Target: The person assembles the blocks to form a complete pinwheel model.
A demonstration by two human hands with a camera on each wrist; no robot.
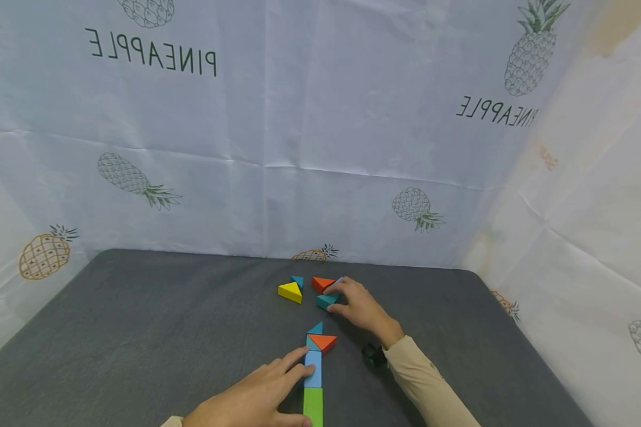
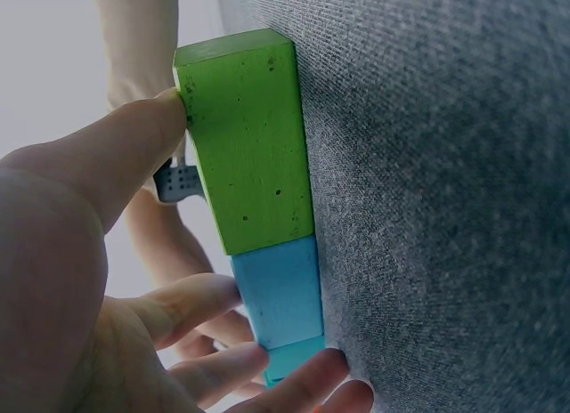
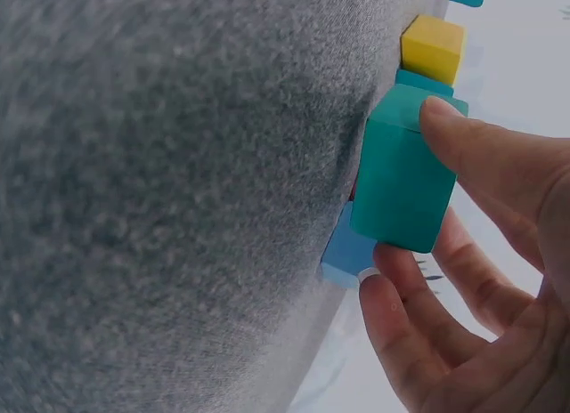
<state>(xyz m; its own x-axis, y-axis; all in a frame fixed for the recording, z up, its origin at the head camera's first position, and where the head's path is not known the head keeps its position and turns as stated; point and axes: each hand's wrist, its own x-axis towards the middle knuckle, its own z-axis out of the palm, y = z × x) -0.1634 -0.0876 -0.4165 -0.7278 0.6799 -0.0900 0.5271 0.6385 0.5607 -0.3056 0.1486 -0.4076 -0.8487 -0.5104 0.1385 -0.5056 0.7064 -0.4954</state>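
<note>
A pale cloth (image 1: 326, 112) printed with pineapples hangs behind a dark grey table (image 1: 139, 332). A beige sleeve (image 1: 427, 385) covers the right forearm. The left hand (image 1: 262, 388) lies along the left side of a row of blocks, fingers loosely extended and clasping nothing, its thumb against the green block and its fingertips by the blocks beyond. Further off, the right hand (image 1: 360, 305) grips a teal block (image 3: 405, 177) between thumb and fingers; whether it is lifted, I cannot tell. The green block (image 1: 313, 406) is the row's near end, and a light blue block (image 1: 313, 373) touches its far end. Left of the right hand sits a yellow block (image 1: 290, 292), with a small blue block (image 1: 298, 281) just behind. One red block (image 1: 323, 284) is beside the right fingertips; a red wedge (image 1: 324, 342) and a blue triangle (image 1: 316, 328) are at the row's far end.
</note>
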